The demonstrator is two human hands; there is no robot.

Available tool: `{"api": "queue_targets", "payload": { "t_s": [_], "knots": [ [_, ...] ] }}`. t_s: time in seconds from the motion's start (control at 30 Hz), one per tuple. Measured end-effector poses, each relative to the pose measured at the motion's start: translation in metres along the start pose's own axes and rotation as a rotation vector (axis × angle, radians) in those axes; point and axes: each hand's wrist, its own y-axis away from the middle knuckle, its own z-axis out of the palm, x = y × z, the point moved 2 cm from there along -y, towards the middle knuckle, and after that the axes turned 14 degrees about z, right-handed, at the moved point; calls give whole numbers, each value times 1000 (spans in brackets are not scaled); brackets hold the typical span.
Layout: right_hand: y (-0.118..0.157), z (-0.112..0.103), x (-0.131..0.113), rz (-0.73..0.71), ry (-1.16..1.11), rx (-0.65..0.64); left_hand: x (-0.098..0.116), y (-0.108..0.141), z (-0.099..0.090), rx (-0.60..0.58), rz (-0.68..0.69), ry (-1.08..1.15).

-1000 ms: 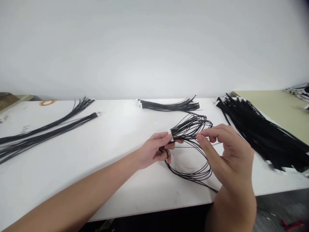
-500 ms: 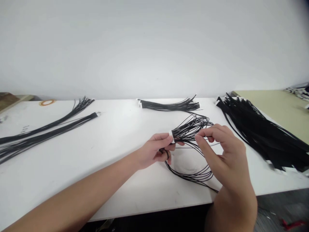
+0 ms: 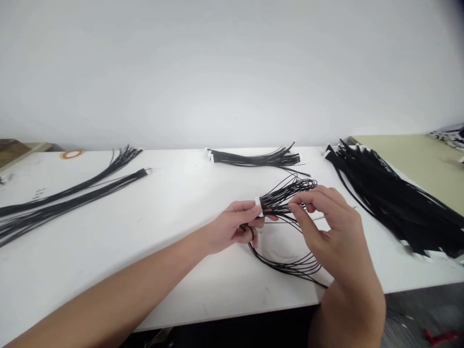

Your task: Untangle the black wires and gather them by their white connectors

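Between the thumb and fingers of my left hand (image 3: 235,223) is a white connector (image 3: 257,201), held just above the table. Many thin black wires (image 3: 284,192) fan out of it to the right and loop back. The lower loop of wires (image 3: 284,267) hangs below and passes behind my left fingers. With thumb and forefinger together, my right hand (image 3: 331,224) pinches a black wire a short way right of the connector. The wire's tip is hidden among the others.
On the white table (image 3: 174,193), a black wire bundle (image 3: 253,158) lies at the back. Two long wire bundles (image 3: 101,189) lie at left near an orange ring (image 3: 71,154). A large pile of black harnesses (image 3: 395,198) covers the right side. The front edge runs below my hands.
My right hand has moved slightly left, its pinched fingertips nearer the connector. My left hand keeps its hold on the connector almost unmoved.
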Motion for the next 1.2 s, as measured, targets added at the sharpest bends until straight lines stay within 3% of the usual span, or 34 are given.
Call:
{"api": "queue_targets", "payload": {
  "t_s": [1.2],
  "knots": [
    [4,8,-8,-38,-18,-85,0,1,-1,-35,-42,20]
  ]
}}
